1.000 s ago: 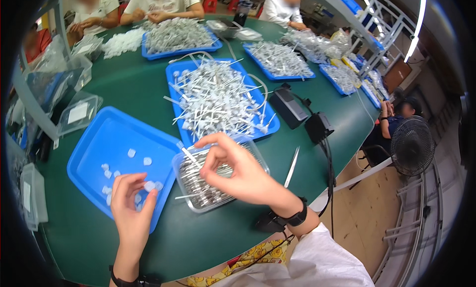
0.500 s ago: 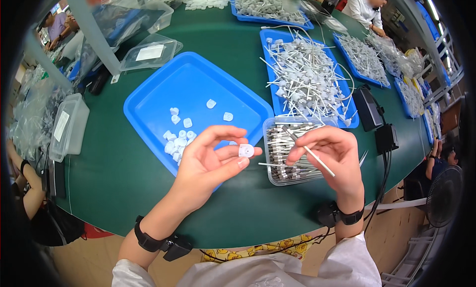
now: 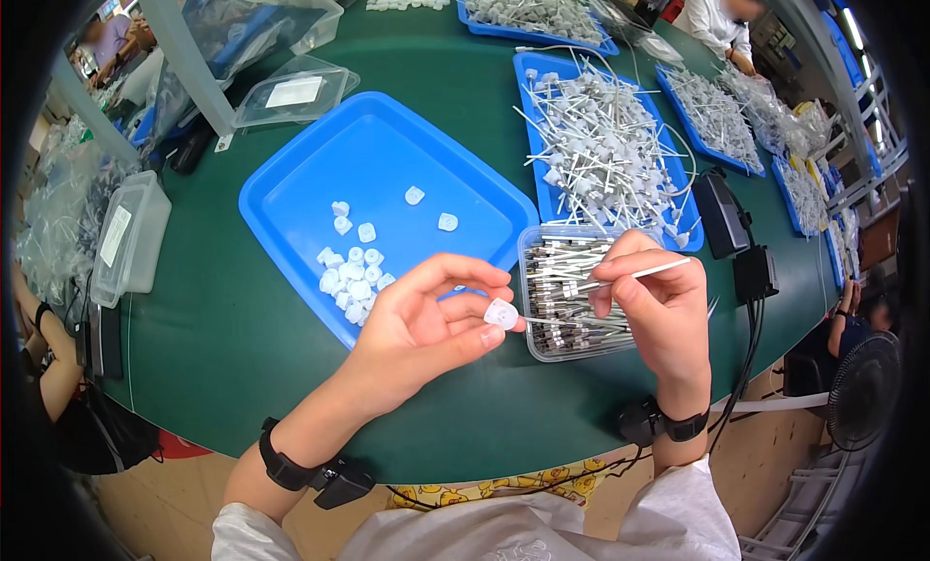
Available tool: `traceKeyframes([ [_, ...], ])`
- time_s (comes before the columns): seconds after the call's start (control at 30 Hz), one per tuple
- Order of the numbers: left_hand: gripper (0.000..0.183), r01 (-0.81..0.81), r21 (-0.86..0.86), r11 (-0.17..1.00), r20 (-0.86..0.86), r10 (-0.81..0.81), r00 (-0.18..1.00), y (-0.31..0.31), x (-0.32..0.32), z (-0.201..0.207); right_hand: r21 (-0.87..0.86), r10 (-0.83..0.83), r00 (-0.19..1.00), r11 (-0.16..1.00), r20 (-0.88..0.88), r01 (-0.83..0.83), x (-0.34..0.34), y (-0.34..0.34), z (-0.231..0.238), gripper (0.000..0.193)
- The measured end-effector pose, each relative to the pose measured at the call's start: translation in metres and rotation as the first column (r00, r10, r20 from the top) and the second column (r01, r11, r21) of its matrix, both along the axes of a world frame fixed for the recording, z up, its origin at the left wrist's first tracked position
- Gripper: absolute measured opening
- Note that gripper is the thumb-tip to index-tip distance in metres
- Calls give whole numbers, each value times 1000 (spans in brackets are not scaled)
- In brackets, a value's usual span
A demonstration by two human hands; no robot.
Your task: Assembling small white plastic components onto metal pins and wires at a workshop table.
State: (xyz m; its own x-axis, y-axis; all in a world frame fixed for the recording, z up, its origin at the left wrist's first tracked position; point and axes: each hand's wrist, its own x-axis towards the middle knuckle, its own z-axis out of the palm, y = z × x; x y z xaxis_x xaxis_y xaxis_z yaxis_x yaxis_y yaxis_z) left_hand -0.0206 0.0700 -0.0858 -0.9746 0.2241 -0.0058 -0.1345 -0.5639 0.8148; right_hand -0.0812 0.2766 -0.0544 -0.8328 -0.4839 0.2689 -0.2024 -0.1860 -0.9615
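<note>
While LH [image 3: 415, 317] w/ 1 cap [image 3: 501, 314], 1 rod [image 3: 663, 268] (RH [image 3: 663, 314]).

- Bright, even light on the left hand [image 3: 415, 321] and right hand [image 3: 668, 314]; shadows soft.
- A tube lamp [image 3: 853, 30] glares far beyond the right hand.
- Clear plastic bags [image 3: 799, 130] on that side glint.
- The white cap [image 3: 501, 314] in the left hand looks nearly washed out (fine detail is soft).
- Fisheye bending grows outward from the hands to black margins, where the fan [image 3: 865, 391] sits dim.
- Blur hides the head of the co-worker [image 3: 707, 20] beyond the right hand.
</note>
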Motion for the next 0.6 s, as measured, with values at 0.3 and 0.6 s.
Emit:
traceKeyframes([
  [0.3, 34, 11, 23, 1000, -29, -10, 1000, 1, 0, -2, 88, 89, 991, 993, -104, -80, 9, -2, 8, 19],
  [0.6, 37, 38, 17, 999, 4, -38, 999, 0, 0, -2, 238, 53, 965, 971, -258, 10, 13, -7, 11, 23],
])
